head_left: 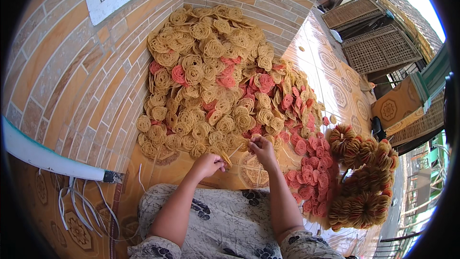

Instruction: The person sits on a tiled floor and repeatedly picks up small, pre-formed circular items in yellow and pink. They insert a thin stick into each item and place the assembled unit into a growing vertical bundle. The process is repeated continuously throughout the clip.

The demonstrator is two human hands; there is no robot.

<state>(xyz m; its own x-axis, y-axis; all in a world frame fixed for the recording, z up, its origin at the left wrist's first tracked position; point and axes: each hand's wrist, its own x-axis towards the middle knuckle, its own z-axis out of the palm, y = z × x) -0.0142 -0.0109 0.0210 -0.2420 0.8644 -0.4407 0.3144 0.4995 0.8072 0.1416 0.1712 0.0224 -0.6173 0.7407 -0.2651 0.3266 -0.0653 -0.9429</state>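
Observation:
My left hand is closed in a pinch on a tan coiled rosette, a thin lacy disc seen nearly edge-on. A pale thin strand runs from it toward my right hand. That hand is closed too, fingertips together, by another tan rosette; its exact hold on rosette or strand is too small to tell. Just beyond both hands lies a large heap of tan rosettes, with pink ones mixed in. More pink rosettes spread over the floor to the right.
Thick strung bundles of rosettes stand at my right. A brick-patterned wall borders the heap on the left. White strips hang at the lower left. Woven lattice panels lean at the far right, beyond the patterned tile floor.

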